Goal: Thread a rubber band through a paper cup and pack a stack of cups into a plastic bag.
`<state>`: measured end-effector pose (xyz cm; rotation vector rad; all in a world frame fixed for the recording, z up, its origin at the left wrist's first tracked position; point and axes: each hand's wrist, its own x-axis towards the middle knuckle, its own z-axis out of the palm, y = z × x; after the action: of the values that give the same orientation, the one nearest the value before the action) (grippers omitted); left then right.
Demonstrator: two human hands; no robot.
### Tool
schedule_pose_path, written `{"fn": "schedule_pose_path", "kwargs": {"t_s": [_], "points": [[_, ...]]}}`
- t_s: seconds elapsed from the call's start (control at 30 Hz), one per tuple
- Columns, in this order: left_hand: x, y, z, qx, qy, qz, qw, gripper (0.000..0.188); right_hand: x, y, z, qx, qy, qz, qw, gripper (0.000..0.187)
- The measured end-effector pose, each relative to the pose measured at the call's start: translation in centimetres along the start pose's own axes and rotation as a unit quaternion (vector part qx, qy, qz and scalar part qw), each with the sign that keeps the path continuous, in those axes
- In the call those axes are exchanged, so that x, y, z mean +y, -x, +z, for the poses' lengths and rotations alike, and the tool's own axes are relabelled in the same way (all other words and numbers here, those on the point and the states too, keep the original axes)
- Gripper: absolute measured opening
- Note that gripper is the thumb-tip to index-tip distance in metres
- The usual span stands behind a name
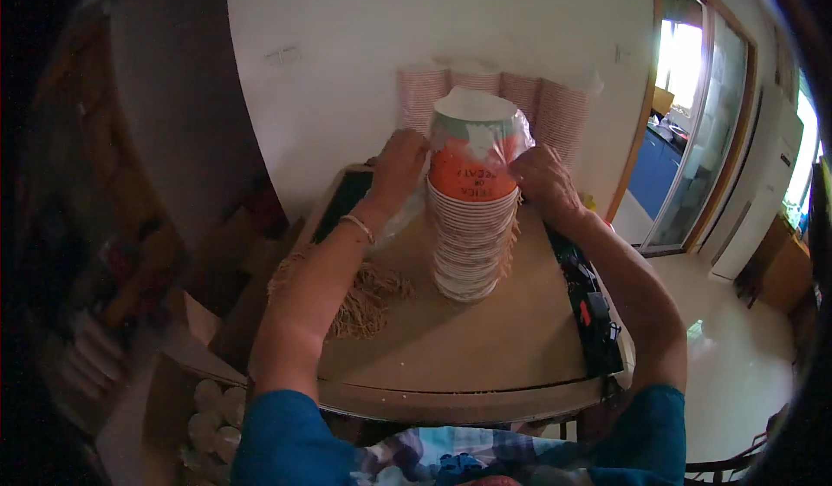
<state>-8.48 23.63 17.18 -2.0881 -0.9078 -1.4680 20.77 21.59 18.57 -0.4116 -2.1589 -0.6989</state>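
Note:
A tall stack of nested paper buckets (474, 247) stands upside down on the table; the top one is orange with a green band and dark printing. Clear plastic bag film (523, 135) lies over the upper part of the stack. My right hand (550, 182) pinches this film at the stack's right side. On the left side, my left hand (400, 163) is closed at about the same height, its fingertips partly hidden, with more clear film hanging beneath it. Tan twine cords (368, 300) lie heaped beside my left forearm, and some show along the stack's right edge.
Several more stacks of pale, red-edged buckets (563, 122) stand against the wall behind. A dark green strip with small items (594, 308) runs along the table's (485, 360) right edge. At lower left, a cardboard box (169, 399) holds pale round things. A sliding door (719, 130) stands at right.

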Motion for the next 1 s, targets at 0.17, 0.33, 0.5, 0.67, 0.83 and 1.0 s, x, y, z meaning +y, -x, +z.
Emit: {"fn": "schedule_pose_path", "kwargs": {"t_s": [0.17,0.33,0.5,0.67,0.83,1.0], "points": [[-1.2,4.0,0.3,-0.126,-0.177,0.056,0.974,0.013,-1.4,1.0,-0.1,-0.160,0.031,0.003,0.987,0.026],[-1.9,6.8,0.8,-0.179,-0.202,0.101,0.957,0.014,-1.5,2.9,0.7,-0.143,0.007,-0.035,0.989,0.025],[-1.3,7.7,0.5,-0.191,-0.108,0.020,0.975,0.018,-1.7,3.8,0.8,-0.175,0.014,-0.036,0.984,0.024],[0.5,7.7,0.2,-0.177,-0.064,0.042,0.981,0.021,-1.6,7.1,2.4,-0.241,-0.001,-0.089,0.966,0.026],[-0.1,9.1,1.4,-0.130,-0.043,0.043,0.990,0.016,-2.7,10.2,5.5,-0.186,-0.055,-0.066,0.979,0.026],[-1.1,11.6,2.6,-0.274,-0.018,-0.055,0.960,0.020,-4.5,13.9,8.9,-0.240,-0.130,-0.063,0.960,0.023]]}}
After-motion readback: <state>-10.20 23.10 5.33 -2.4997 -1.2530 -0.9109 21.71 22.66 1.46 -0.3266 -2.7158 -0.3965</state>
